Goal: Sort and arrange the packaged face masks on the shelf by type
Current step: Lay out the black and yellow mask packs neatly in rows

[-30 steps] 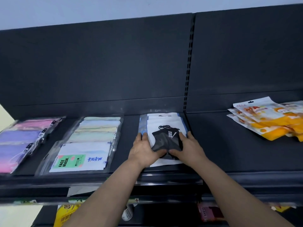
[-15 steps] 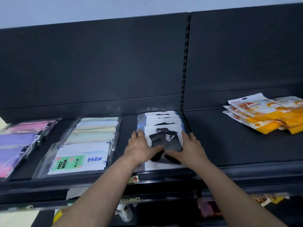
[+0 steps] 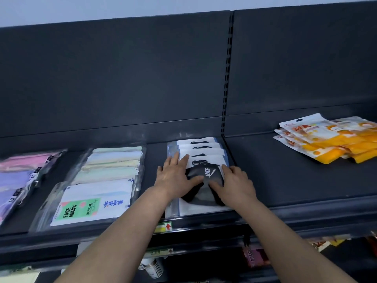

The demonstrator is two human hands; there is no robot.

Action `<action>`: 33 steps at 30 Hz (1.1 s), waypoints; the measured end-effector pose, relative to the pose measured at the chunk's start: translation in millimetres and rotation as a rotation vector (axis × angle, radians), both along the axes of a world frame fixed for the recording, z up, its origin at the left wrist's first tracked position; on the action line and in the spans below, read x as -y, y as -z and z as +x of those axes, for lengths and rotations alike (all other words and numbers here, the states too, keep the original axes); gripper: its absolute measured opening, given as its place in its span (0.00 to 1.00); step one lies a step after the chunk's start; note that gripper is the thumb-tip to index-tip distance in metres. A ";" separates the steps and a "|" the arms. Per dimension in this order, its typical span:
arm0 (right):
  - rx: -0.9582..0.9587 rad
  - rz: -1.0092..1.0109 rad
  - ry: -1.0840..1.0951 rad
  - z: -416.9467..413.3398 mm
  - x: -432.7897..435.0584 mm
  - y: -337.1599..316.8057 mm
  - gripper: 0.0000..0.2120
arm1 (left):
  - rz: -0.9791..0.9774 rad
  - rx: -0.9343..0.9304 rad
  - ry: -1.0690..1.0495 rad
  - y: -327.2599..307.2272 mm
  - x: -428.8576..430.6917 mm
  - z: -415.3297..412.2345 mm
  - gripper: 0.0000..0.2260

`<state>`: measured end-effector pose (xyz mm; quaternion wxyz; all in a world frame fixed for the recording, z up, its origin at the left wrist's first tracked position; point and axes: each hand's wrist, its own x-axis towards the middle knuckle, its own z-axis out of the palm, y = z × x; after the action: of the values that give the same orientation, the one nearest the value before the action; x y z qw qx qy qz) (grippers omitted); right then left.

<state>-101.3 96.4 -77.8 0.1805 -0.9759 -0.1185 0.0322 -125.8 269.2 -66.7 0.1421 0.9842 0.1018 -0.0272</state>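
Observation:
A row of white packs with a black mask printed "UKE" (image 3: 206, 172) lies overlapped front to back in the middle of the dark shelf (image 3: 285, 176). My left hand (image 3: 175, 177) lies flat on the left side of the front pack, fingers spread. My right hand (image 3: 234, 185) lies flat on its right side, thumb on the black mask. Left of them is an overlapped row of pastel packs fronted by a "FACE MASK" pack (image 3: 91, 201). Pink and purple packs (image 3: 18, 176) sit at the far left. Orange and white packs (image 3: 330, 139) are heaped at the far right.
A slotted upright (image 3: 227, 78) splits the shelf's back panel just right of the black-mask row. Bare shelf lies between that row and the orange packs. A price label (image 3: 163, 226) is on the front rail. More goods (image 3: 255, 256) show on the shelf below.
The black-mask packs have gone from a tight stack to an overlapped row, with the front pack drawn toward the shelf's front edge. Both hands stayed on it.

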 end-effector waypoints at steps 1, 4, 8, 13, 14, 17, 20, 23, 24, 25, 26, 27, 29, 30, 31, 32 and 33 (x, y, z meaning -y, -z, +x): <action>0.001 0.000 -0.005 0.1 0.0 0.1 0.32 | 0.003 -0.028 0.010 0.3 0.5 1.4 0.39; -0.034 0.032 -0.031 2.7 0.7 -0.2 0.33 | 0.028 -0.086 0.014 0.2 1.7 4.0 0.38; -0.070 0.059 -0.057 5.0 2.1 -5.2 0.34 | -0.016 -0.068 0.009 -1.5 2.5 4.5 0.38; -0.106 0.138 -0.069 5.8 2.4 -9.5 0.31 | -0.245 0.069 -0.177 1.7 3.5 5.6 0.39; -0.113 0.151 -0.070 6.0 3.1 -10.6 0.31 | -0.259 0.096 -0.196 1.5 3.9 6.1 0.39; -0.116 0.142 -0.048 7.0 7.3 -10.6 0.32 | -0.219 0.082 -0.175 1.5 11.1 7.9 0.38; -0.122 0.119 -0.023 7.5 11.0 -7.9 0.33 | -0.210 0.059 -0.145 3.1 18.0 6.4 0.37; -0.148 0.122 -0.037 8.1 12.4 -7.7 0.32 | -0.231 0.060 -0.168 3.7 16.0 4.9 0.38; -0.146 0.133 -0.042 8.1 12.7 -8.2 0.32 | -0.215 0.059 -0.181 2.9 15.3 4.7 0.38; -0.137 0.146 -0.044 7.8 13.1 -8.8 0.31 | -0.193 0.062 -0.186 1.4 15.5 5.1 0.39; -0.122 0.156 -0.043 7.7 13.8 -9.1 0.31 | -0.174 0.072 -0.181 -1.2 16.6 5.9 0.38; -0.102 0.161 -0.042 7.4 15.6 -9.3 0.30 | -0.166 0.084 -0.166 -4.7 19.3 7.1 0.36; -0.045 0.152 -0.049 8.3 22.6 -10.2 0.27 | -0.160 0.103 -0.115 -12.6 28.6 10.4 0.28; -0.009 0.138 -0.058 9.0 28.4 -11.3 0.25 | -0.152 0.109 -0.090 -16.0 35.0 11.9 0.25; 0.031 0.115 -0.068 10.1 35.0 -12.2 0.24 | -0.141 0.116 -0.065 -18.5 41.3 13.7 0.23; 0.074 0.081 -0.084 11.5 44.4 -13.2 0.23 | -0.138 0.124 -0.039 -20.1 49.6 15.8 0.22; 0.116 0.038 -0.099 13.1 54.4 -13.6 0.23 | -0.148 0.129 -0.016 -20.8 58.1 18.1 0.21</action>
<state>-88.2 42.0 -64.3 0.1902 -0.9654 -0.1776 -0.0178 -107.8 211.1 -45.9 0.2209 0.9699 0.0979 0.0300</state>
